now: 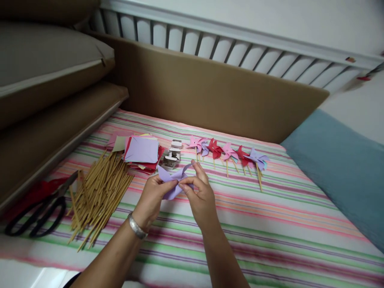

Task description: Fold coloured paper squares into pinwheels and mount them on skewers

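Note:
Between my hands is a lavender paper pinwheel point(172, 193) with its corners partly folded inward. My left hand point(153, 196) pinches its left side, the thumb pressed near the centre. My right hand point(199, 192) is closed at the pinwheel's middle, thumb and index finger meeting there; a small pin may be between them, too tiny to be sure. Just beyond the hands stand small open boxes point(171, 158) with metallic bits inside. Left of them lies a stack of coloured paper squares point(141, 150), a lavender one on top.
Thin wooden sticks point(102, 196) lie heaped at left, beside black-handled scissors point(45, 206) and red material point(33, 196). Finished pinwheels point(229, 151) on sticks form a row at right. Brown padded panels point(204, 88) border the striped cloth point(270, 240), with a blue surface point(339, 172) far right.

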The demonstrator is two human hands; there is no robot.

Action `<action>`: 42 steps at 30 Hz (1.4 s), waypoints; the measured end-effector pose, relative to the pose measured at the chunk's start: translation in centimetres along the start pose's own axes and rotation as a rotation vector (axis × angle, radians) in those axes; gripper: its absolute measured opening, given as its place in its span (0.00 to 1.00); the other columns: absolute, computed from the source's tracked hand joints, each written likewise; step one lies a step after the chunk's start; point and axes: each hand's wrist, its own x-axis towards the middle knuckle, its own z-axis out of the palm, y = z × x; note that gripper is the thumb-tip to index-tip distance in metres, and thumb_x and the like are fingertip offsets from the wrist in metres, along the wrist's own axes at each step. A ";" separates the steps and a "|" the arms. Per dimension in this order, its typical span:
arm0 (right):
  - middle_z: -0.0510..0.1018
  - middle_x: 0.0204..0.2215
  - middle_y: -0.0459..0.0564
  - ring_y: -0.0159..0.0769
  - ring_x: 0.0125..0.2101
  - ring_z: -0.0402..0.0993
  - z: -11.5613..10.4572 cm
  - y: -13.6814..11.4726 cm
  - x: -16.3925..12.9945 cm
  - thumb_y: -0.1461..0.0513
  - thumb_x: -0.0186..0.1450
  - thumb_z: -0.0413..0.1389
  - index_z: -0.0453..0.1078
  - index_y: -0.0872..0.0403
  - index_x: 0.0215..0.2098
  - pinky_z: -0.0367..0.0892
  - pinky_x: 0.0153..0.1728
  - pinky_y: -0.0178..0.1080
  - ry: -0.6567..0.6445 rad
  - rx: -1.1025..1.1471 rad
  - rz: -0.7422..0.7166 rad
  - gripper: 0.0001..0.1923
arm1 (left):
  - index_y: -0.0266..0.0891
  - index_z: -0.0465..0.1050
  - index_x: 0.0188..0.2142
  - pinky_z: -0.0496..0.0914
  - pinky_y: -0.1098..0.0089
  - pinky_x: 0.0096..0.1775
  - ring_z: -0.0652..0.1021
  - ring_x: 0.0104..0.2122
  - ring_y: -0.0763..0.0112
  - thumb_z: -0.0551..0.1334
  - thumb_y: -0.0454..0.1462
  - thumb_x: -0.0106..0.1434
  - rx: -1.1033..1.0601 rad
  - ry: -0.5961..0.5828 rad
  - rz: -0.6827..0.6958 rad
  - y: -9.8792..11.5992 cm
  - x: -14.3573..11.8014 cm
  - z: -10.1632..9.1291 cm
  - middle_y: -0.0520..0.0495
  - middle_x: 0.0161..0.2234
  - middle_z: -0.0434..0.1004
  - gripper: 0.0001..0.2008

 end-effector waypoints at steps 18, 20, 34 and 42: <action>0.63 0.59 0.50 0.45 0.61 0.52 0.1 0.6 0.1 0.63 0.56 0.58 0.75 0.50 0.27 0.48 0.59 0.51 -0.050 0.140 0.142 0.04 | 0.38 0.80 0.31 0.68 0.71 0.34 0.78 0.30 0.69 0.69 0.36 0.48 0.087 0.003 0.034 0.0 -0.1 -0.1 0.46 0.31 0.82 0.09; 0.64 0.59 0.51 0.45 0.61 0.53 0.1 0.6 0.1 0.63 0.55 0.58 0.75 0.51 0.27 0.47 0.59 0.51 -0.056 0.156 0.163 0.03 | 0.38 0.80 0.32 0.69 0.71 0.36 0.78 0.31 0.68 0.69 0.35 0.48 0.091 0.001 0.051 0.0 -0.1 -0.1 0.46 0.32 0.82 0.10; 0.77 0.34 0.49 0.38 0.36 0.72 0.7 1.2 0.0 0.60 0.53 0.60 0.73 0.53 0.27 0.67 0.39 0.41 -0.033 0.413 0.270 0.05 | 0.37 0.79 0.29 0.67 0.72 0.32 0.75 0.27 0.71 0.69 0.38 0.48 0.219 -0.012 0.096 -0.3 0.1 -0.8 0.48 0.27 0.79 0.08; 0.75 0.23 0.44 0.33 0.25 0.69 0.6 0.8 0.0 0.60 0.51 0.61 0.73 0.54 0.25 0.66 0.31 0.37 0.017 0.431 0.311 0.05 | 0.36 0.79 0.28 0.68 0.71 0.33 0.76 0.27 0.70 0.71 0.38 0.45 0.150 -0.046 0.024 -0.2 -0.1 -0.6 0.48 0.27 0.79 0.10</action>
